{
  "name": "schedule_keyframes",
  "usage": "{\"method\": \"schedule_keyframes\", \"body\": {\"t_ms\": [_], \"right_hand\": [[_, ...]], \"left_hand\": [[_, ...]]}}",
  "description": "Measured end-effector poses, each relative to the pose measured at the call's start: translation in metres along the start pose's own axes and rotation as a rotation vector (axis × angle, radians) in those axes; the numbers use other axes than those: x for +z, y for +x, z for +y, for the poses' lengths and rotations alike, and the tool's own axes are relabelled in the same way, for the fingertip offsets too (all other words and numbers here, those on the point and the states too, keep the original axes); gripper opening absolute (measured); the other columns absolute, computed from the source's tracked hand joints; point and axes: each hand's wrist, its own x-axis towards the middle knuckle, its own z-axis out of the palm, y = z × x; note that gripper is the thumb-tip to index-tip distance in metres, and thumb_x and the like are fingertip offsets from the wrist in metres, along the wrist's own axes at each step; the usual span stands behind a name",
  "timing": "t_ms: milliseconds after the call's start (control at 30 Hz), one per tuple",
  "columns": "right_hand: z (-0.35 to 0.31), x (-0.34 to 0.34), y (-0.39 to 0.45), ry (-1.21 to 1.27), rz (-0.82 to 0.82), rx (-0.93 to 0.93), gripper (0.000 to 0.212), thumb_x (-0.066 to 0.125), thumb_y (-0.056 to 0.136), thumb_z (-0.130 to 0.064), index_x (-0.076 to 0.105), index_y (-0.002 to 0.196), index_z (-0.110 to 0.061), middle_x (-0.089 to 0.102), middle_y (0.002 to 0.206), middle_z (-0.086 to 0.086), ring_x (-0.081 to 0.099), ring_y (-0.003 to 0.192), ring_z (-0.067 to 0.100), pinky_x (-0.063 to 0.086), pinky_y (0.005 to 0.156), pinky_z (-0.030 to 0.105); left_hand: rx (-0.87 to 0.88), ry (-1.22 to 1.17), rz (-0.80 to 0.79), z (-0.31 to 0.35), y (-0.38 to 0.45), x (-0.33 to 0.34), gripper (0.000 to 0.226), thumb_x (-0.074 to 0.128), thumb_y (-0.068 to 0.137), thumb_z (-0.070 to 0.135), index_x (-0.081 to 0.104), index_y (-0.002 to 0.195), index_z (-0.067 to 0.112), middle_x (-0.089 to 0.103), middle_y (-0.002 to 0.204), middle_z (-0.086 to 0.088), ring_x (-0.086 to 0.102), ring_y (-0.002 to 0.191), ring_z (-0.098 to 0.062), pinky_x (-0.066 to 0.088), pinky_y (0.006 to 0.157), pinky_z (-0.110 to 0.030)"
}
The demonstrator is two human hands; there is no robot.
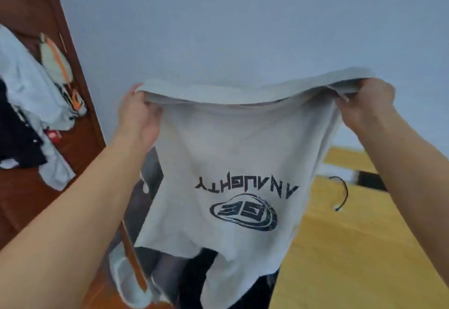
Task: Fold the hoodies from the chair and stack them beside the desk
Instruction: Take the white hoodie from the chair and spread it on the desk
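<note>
A light grey hoodie [233,153] with a dark printed logo hangs upside down in the air in front of me. My left hand [138,116] grips its hem at the left corner and my right hand [366,104] grips the hem at the right corner, both raised at chest height. The print reads upside down. The garment's lower part droops over dark and pale clothes [165,272] heaped below, where a chair is mostly hidden.
A brown wooden door or cabinet [80,138] stands at the left with several garments [31,94] draped on it. A yellow wooden desk top [352,248] lies at the right with a black cable [342,194] on it. A pale blue wall [243,22] is behind.
</note>
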Motion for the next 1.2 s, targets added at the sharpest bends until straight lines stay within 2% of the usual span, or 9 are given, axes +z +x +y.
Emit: {"method": "schedule_keyframes", "body": {"t_ms": [100, 167, 367, 500, 567, 633, 867, 1100, 1200], "right_hand": [[-0.074, 0.036, 0.008, -0.048, 0.047, -0.176, 0.041, 0.040, 0.092, -0.002, 0.061, 0.127, -0.005, 0.066, 0.099, 0.005, 0.062, 0.086, 0.021, 0.054, 0.072, 0.029], [-0.118, 0.049, 0.003, -0.031, 0.047, -0.295, 0.033, 0.036, 0.094, -0.003, 0.063, 0.108, -0.017, 0.066, 0.099, -0.002, 0.060, 0.085, 0.016, 0.050, 0.077, 0.030], [-0.219, 0.036, -0.001, -0.059, 0.107, -0.556, 0.023, 0.036, 0.093, -0.007, 0.053, 0.096, -0.022, 0.060, 0.098, -0.007, 0.053, 0.083, 0.013, 0.042, 0.077, 0.031], [-0.275, -0.002, 0.009, -0.083, 0.153, -0.663, 0.036, 0.038, 0.068, -0.025, 0.055, 0.099, -0.021, 0.063, 0.101, 0.002, 0.055, 0.083, 0.018, 0.038, 0.067, 0.025], [-0.303, -0.025, 0.015, -0.139, 0.181, -0.713, 0.027, 0.037, 0.073, -0.022, 0.052, 0.096, -0.022, 0.062, 0.092, 0.000, 0.052, 0.075, 0.017, 0.034, 0.058, 0.024], [-0.329, -0.052, 0.018, -0.204, 0.207, -0.763, 0.017, 0.039, 0.085, -0.009, 0.048, 0.092, -0.022, 0.058, 0.085, -0.005, 0.048, 0.069, 0.015, 0.031, 0.051, 0.024], [-0.382, -0.152, 0.028, -0.327, 0.235, -0.720, 0.014, 0.042, 0.094, -0.010, 0.049, 0.095, -0.023, 0.060, 0.094, -0.014, 0.057, 0.082, 0.007, 0.045, 0.071, 0.027], [-0.369, -0.241, 0.058, -0.460, 0.319, -0.525, 0.017, 0.037, 0.098, -0.017, 0.046, 0.109, -0.027, 0.057, 0.097, -0.015, 0.053, 0.084, 0.006, 0.044, 0.078, 0.030], [-0.351, -0.276, 0.076, -0.497, 0.352, -0.415, 0.019, 0.037, 0.100, -0.018, 0.046, 0.114, -0.028, 0.053, 0.098, -0.018, 0.052, 0.086, 0.003, 0.049, 0.094, 0.036]], "left_hand": [[0.111, -0.001, -0.041, 0.045, 0.042, 0.077, 0.029, 0.048, 0.098, 0.011, 0.064, 0.113, 0.030, 0.069, 0.094, 0.008, 0.061, 0.079, -0.009, 0.039, 0.069, -0.030], [0.187, -0.058, -0.058, 0.067, 0.055, 0.125, 0.024, 0.046, 0.100, 0.013, 0.061, 0.110, 0.031, 0.065, 0.091, 0.012, 0.056, 0.076, -0.005, 0.038, 0.072, -0.028], [0.331, -0.098, -0.170, 0.075, 0.064, 0.229, 0.028, 0.050, 0.090, 0.009, 0.055, 0.109, 0.029, 0.063, 0.108, 0.012, 0.057, 0.105, -0.012, 0.042, 0.108, -0.042], [0.342, -0.128, -0.258, 0.067, 0.034, 0.298, 0.038, 0.048, 0.087, 0.000, 0.051, 0.112, 0.029, 0.058, 0.109, 0.012, 0.056, 0.096, -0.009, 0.045, 0.087, -0.031], [0.345, -0.151, -0.282, 0.064, 0.016, 0.333, 0.042, 0.049, 0.082, -0.002, 0.050, 0.111, 0.028, 0.057, 0.109, 0.008, 0.056, 0.090, -0.012, 0.043, 0.073, -0.025], [0.360, -0.152, -0.264, 0.053, -0.005, 0.364, 0.051, 0.046, 0.072, -0.006, 0.050, 0.110, 0.028, 0.056, 0.109, 0.005, 0.054, 0.093, -0.015, 0.042, 0.072, -0.025], [0.270, -0.142, -0.228, -0.026, -0.084, 0.427, 0.063, 0.038, 0.060, -0.009, 0.049, 0.111, 0.027, 0.058, 0.113, 0.001, 0.058, 0.098, -0.018, 0.049, 0.082, -0.028], [0.067, 0.025, -0.277, -0.113, -0.121, 0.447, 0.064, 0.044, 0.061, -0.005, 0.050, 0.113, 0.031, 0.058, 0.114, 0.004, 0.056, 0.101, -0.018, 0.041, 0.075, -0.029], [-0.016, 0.089, -0.301, -0.152, -0.128, 0.454, 0.064, 0.042, 0.062, -0.005, 0.050, 0.112, 0.033, 0.057, 0.117, 0.001, 0.055, 0.102, -0.019, 0.041, 0.072, -0.029]]}}
